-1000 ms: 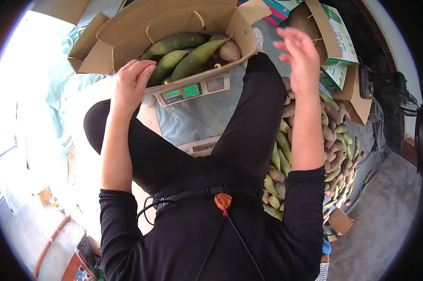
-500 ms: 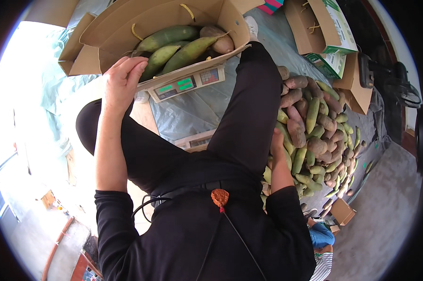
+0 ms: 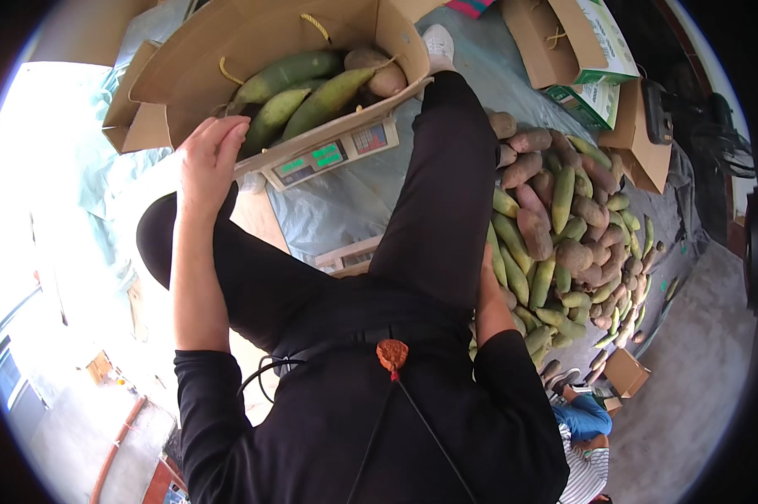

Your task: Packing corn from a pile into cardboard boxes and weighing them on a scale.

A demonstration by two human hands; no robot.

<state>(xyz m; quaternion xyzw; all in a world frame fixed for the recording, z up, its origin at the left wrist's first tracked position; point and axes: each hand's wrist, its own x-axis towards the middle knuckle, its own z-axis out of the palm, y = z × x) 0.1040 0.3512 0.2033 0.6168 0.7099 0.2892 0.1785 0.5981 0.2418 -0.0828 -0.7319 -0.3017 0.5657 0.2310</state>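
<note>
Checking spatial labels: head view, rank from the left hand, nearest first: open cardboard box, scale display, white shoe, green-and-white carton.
1. Open cardboard box: left hand rests on its near rim.
2. Scale display: just right of the hand.
3. White shoe: beyond the box's right corner.
4. Green-and-white carton: far upper right.

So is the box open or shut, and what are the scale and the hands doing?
Cardboard box: open, flaps up, holding green and brown produce.
Weighing scale: under the box, display lit.
Left hand: resting on the box's near edge, fingers flat.
Right hand: hidden behind the leg, down by the produce pile.
Side cartons: open.
</note>
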